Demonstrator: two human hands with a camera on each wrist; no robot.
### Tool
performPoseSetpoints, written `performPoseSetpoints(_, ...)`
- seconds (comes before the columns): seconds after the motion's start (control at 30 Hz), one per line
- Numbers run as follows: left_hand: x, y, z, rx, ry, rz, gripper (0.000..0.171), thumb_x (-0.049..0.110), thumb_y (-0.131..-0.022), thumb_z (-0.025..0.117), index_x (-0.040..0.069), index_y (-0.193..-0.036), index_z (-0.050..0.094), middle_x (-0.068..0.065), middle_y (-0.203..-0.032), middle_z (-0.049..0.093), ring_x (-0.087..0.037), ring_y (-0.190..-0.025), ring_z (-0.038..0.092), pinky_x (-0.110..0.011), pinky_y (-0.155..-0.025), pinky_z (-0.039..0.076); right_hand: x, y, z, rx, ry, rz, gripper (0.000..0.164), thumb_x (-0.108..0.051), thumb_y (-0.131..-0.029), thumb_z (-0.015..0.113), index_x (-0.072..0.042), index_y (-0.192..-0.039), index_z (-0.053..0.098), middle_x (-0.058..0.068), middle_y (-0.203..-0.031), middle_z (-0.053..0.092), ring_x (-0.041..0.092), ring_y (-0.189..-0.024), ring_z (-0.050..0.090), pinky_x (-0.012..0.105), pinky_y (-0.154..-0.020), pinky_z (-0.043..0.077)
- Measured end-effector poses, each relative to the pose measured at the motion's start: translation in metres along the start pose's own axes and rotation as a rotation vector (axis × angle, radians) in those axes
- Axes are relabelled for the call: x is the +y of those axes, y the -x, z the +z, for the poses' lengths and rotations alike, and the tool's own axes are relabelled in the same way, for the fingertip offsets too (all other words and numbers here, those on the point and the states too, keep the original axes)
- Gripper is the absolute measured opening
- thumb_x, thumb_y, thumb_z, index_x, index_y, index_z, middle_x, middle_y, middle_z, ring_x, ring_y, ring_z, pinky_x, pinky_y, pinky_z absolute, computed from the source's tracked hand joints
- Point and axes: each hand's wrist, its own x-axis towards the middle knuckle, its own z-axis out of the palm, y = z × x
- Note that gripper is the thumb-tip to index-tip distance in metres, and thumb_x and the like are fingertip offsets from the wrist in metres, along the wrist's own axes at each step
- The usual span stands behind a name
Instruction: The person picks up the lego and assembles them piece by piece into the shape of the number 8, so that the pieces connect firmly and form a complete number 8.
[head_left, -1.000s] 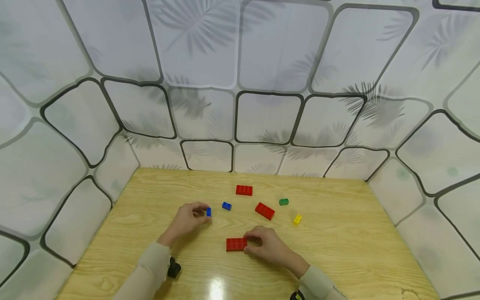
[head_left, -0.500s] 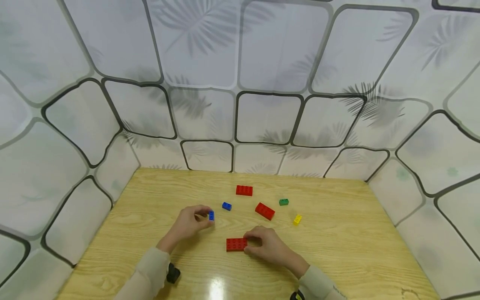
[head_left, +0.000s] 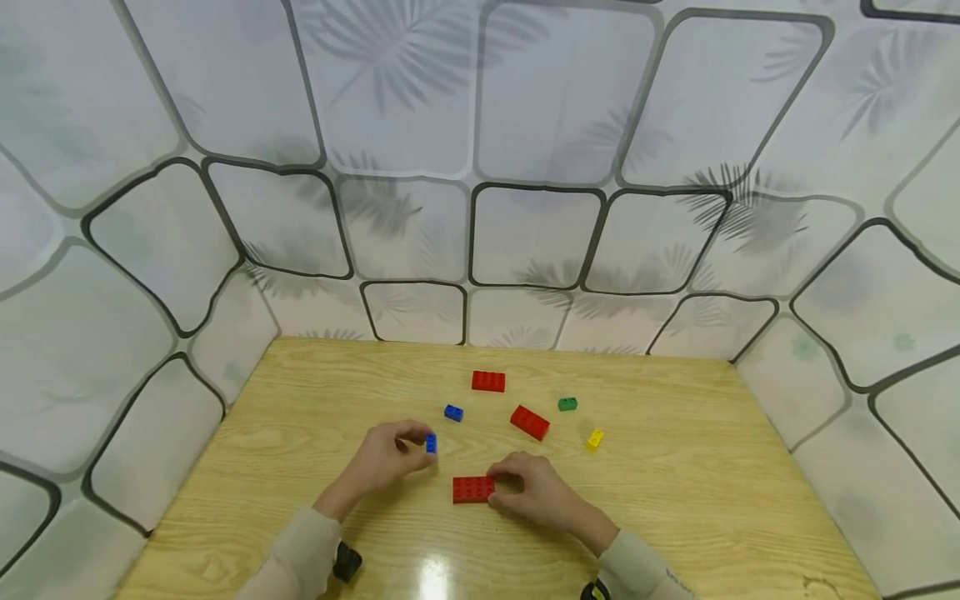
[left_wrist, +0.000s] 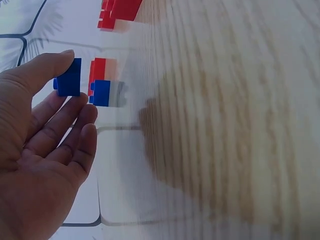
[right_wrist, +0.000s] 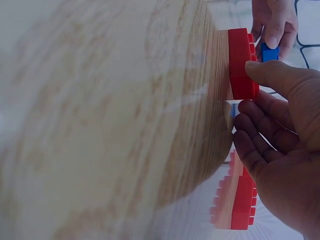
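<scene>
Between thumb and fingertips, my left hand (head_left: 386,457) pinches a small blue toy brick (head_left: 431,443), held above the table in the left wrist view (left_wrist: 70,77). My right hand (head_left: 536,492) grips the right end of a red toy brick (head_left: 472,489) that lies studs up on the table. In the right wrist view the thumb presses on one long side of this red brick (right_wrist: 240,55), fingers at its end. The blue brick is a short way up and left of the red one in the head view.
Farther back on the wooden table (head_left: 675,500) lie a second blue brick (head_left: 453,412), two more red bricks, one at the back (head_left: 488,381) and one slanted (head_left: 530,422), a green brick (head_left: 567,404) and a yellow brick (head_left: 595,439). Patterned curtains surround the table.
My left hand has carried the blue brick to the right and nearer, closer to the red brick. The right hand and its red brick have stayed in place.
</scene>
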Motion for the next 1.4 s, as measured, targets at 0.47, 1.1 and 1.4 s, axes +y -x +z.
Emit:
performPoseSetpoints(0.47, -0.001, 0.012, 0.011, -0.052, 0.037, 0.048, 0.032, 0.025, -0.089, 0.087, 0.011, -0.117, 0.076, 0.002, -0.110, 0.078, -0.020, -0.105, 0.070, -0.026, -0.084, 0.057, -0.002, 0.000, -0.001, -0.008, 0.010, 0.016, 0.033, -0.032, -0.099, 0.076, -0.014, -0.126, 0.075, -0.003, -0.123, 0.074, 0.018, -0.116, 0.066, 0.035, -0.102, 0.055)
performPoseSetpoints(1.1, 0.006, 0.021, 0.021, -0.117, 0.057, 0.100, 0.036, 0.027, -0.089, 0.087, 0.010, -0.118, 0.075, 0.000, -0.113, 0.077, -0.025, -0.106, 0.071, -0.028, -0.086, 0.059, 0.019, -0.002, 0.003, 0.008, -0.034, -0.124, 0.035, -0.040, -0.100, 0.073, -0.015, -0.125, 0.075, -0.002, -0.121, 0.074, 0.013, -0.110, 0.066, 0.031, -0.094, 0.057)
performPoseSetpoints(1.4, 0.008, 0.020, 0.025, -0.123, 0.044, 0.098, 0.035, 0.027, -0.089, 0.087, 0.010, -0.118, 0.076, -0.002, -0.114, 0.077, -0.024, -0.106, 0.072, -0.029, -0.086, 0.059, 0.000, 0.001, -0.002, -0.003, 0.002, -0.012, 0.031, -0.033, -0.099, 0.075, -0.016, -0.125, 0.075, -0.003, -0.122, 0.074, 0.014, -0.113, 0.066, 0.033, -0.101, 0.056)
